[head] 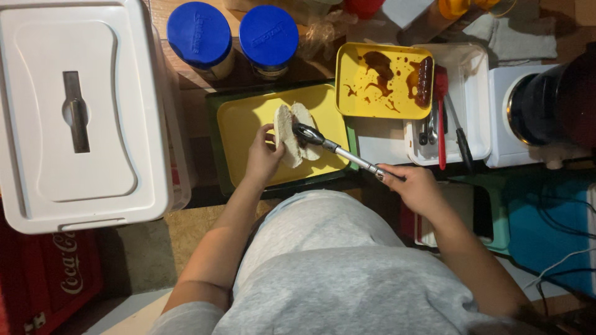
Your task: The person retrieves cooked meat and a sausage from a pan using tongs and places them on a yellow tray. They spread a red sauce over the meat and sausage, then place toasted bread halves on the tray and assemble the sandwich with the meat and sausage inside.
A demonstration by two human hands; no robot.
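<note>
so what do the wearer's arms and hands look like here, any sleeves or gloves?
Both arms are bare from the short sleeves of a light grey T-shirt down. The left hand and right hand wear no gloves. No rings, watch or wristbands show on either.

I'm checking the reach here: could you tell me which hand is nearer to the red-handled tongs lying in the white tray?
The right hand. It is just below and left of the red-handled tongs, gripping metal tongs. The left hand is farther left, holding the split bread bun.
</note>
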